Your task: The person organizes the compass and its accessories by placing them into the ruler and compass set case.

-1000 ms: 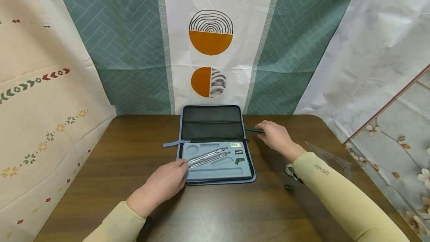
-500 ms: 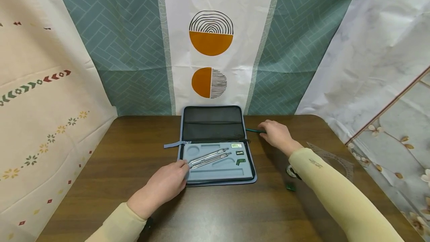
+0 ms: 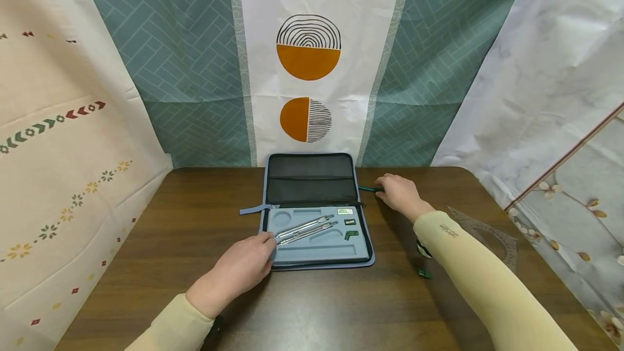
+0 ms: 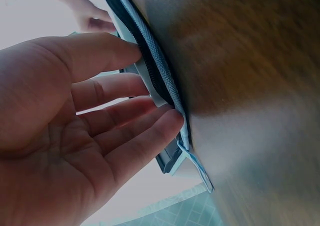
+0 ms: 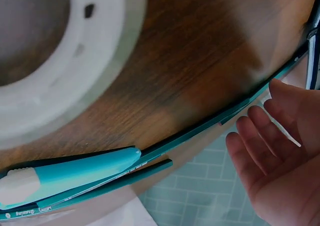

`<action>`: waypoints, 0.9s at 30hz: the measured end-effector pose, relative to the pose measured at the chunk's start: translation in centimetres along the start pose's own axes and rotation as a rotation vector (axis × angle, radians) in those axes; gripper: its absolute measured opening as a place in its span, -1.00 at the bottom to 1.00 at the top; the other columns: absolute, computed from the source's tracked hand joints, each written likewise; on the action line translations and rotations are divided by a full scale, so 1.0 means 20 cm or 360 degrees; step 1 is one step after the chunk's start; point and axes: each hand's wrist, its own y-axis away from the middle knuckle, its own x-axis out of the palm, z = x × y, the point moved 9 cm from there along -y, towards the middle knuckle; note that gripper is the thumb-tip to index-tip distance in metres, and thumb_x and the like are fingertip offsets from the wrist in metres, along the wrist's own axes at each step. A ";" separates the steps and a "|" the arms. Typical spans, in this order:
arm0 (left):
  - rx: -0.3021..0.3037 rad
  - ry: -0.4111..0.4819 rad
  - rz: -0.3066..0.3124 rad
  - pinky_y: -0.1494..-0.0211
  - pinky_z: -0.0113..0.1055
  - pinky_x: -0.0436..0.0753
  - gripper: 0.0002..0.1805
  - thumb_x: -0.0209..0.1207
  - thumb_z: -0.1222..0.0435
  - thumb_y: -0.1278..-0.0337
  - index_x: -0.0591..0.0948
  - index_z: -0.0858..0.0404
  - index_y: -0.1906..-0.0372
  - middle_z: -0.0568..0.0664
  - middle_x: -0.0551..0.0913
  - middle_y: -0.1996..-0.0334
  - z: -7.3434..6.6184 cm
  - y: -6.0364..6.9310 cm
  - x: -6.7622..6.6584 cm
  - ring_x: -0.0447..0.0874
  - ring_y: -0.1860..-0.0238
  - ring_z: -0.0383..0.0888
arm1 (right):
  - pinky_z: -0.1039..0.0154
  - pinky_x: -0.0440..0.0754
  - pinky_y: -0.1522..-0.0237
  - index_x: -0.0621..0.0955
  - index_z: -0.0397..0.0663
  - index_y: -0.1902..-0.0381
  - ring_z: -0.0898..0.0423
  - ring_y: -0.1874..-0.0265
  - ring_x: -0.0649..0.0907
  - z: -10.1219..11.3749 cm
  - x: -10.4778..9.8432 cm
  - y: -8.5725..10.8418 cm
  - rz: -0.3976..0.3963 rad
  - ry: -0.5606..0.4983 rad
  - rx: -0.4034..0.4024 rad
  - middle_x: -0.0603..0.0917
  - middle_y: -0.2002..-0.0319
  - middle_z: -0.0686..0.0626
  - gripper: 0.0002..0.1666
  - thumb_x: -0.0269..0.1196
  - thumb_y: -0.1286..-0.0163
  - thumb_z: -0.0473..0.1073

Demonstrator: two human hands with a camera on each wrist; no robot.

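Note:
An unzipped blue-grey case (image 3: 316, 266) lies spread out, its grey tray (image 3: 317, 253) holding two silver compasses (image 3: 304, 230), a white-green box (image 3: 345, 212) and small green pieces (image 3: 351, 235). My left hand (image 3: 242, 265) rests on the tray's left edge; in the left wrist view the hand (image 4: 95, 106) has loosely extended fingers against the zippered rim (image 4: 167, 78). Right of the case, my right hand (image 3: 401, 195) is at a green pencil (image 3: 368, 189). The right wrist view shows the hand (image 5: 282, 151) with relaxed fingers, its thumb touching the long green pencil (image 5: 200, 128).
A clear protractor (image 3: 493, 236) lies right of my right forearm. A small green piece (image 3: 424, 274) sits nearer me, below a partly hidden round item (image 3: 424, 251). In the right wrist view, a teal tool (image 5: 85, 173) lies by the pencils, near a large white ring (image 5: 102, 46). Patterned cloths hang behind.
My right forearm has shifted slightly left and covers more of the round item. My right hand remains by the pencil, and my left hand stays at the tray's edge.

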 end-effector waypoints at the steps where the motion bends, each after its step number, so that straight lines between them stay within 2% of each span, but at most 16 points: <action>1: 0.0000 -0.0003 -0.0001 0.03 -0.08 0.85 -0.62 0.61 0.45 -0.09 0.73 0.43 0.02 0.24 0.77 -0.04 0.00 0.00 0.00 0.84 0.05 0.10 | -0.24 0.75 -0.13 0.77 -0.26 -0.19 -0.24 -0.13 0.76 0.00 0.00 0.00 0.0009 -0.0002 0.0007 0.79 -0.10 -0.22 -0.63 0.48 -0.50 -0.23; 16: 0.0004 -0.0016 0.0002 0.00 -0.06 0.85 -0.61 0.62 0.43 -0.10 0.73 0.44 0.00 0.26 0.77 -0.05 0.00 0.00 0.01 0.84 0.02 0.12 | -0.21 0.76 -0.11 0.79 -0.24 -0.14 -0.22 -0.08 0.77 -0.02 0.03 -0.02 0.0035 0.0015 0.0022 0.79 -0.04 -0.21 -0.69 0.45 -0.54 -0.22; 27: 0.0003 -0.0003 0.0011 -0.02 -0.06 0.85 -0.60 0.62 0.42 -0.10 0.74 0.45 -0.01 0.28 0.77 -0.06 0.00 -0.01 0.00 0.85 0.02 0.13 | -0.22 0.77 0.00 0.81 -0.19 0.08 -0.20 0.06 0.78 -0.05 0.03 -0.02 -0.0011 -0.0027 0.0017 0.76 0.13 -0.16 -0.88 0.46 -0.50 -0.25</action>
